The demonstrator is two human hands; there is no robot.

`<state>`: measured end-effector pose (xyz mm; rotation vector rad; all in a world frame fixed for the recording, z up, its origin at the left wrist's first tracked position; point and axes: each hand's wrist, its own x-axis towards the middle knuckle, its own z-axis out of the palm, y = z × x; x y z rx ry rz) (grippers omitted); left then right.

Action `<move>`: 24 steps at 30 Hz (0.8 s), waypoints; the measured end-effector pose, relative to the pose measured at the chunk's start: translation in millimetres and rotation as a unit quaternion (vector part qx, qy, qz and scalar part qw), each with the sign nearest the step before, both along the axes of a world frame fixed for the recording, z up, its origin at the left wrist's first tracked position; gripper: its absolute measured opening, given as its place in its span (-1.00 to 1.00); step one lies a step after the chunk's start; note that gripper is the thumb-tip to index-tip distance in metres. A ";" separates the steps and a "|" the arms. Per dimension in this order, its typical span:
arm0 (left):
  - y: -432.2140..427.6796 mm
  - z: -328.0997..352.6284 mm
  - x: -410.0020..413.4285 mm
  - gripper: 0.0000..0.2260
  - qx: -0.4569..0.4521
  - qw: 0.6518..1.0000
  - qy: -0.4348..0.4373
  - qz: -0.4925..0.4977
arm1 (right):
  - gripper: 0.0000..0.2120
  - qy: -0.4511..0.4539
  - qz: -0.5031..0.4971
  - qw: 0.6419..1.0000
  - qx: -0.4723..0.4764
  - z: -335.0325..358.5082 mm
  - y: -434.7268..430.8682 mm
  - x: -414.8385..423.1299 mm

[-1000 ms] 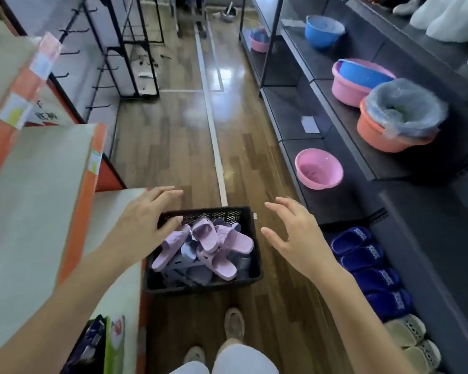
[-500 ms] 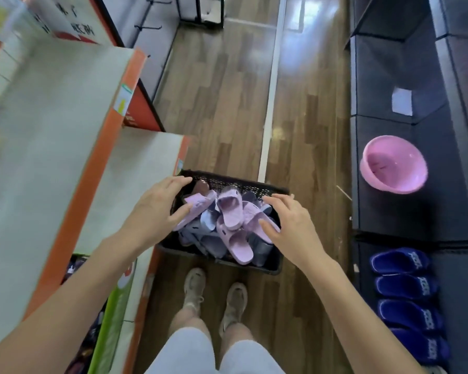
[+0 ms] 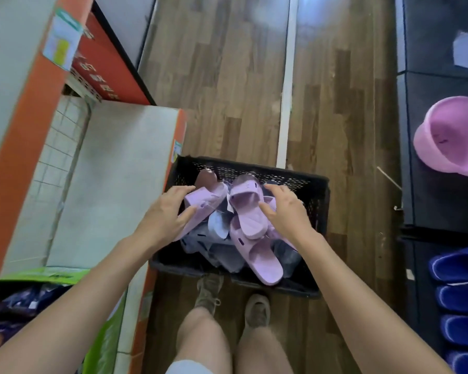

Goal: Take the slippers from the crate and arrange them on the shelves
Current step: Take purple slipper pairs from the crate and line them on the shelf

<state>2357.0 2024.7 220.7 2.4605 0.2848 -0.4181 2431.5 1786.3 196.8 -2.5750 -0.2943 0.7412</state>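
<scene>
Your left hand (image 3: 165, 215) pinches a lilac slipper (image 3: 204, 199) at the left side of the crate (image 3: 318, 193) on the floor, thumb under, fingers (image 3: 180, 189) over. Your right hand (image 3: 288, 215) spreads its fingers, thumb touching the middle slipper (image 3: 247, 209). These look light, soft and bendy, so grip across the strap.

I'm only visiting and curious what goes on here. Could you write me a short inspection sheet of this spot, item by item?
Surface: wooden floor with a white strip.
Job's things: black crate on the floor, heaped with lilac and grey-blue slippers.
Clutter: pink basin and a row of blue slippers on the dark shelves at right.
Hands: left hand grips the left lilac slipper; right hand touches the middle lilac slipper, grip unclear.
Cables: nothing seen.
Surroundings: orange-edged shelves at left; the person's legs and shoes below.
</scene>
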 end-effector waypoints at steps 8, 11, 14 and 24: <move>24.0 -132.5 26.7 -0.61 -0.036 0.998 0.048 0.031 | -0.48 0.076 -0.065 0.992 -0.077 -139.5 39.8 45.6; 33.1 -165.0 31.7 -0.60 -0.042 0.996 0.070 0.045 | -0.40 0.110 -0.104 0.984 -0.094 -172.4 48.3 52.3; 40.5 -188.2 37.5 -0.56 -0.059 0.991 0.107 0.056 | -0.36 0.107 -0.139 0.980 -0.099 -188.9 52.8 53.8; 43.2 -216.1 47.3 -0.30 -0.093 0.968 0.207 0.104 | -0.61 0.088 -0.207 0.974 0.006 -180.4 43.5 49.6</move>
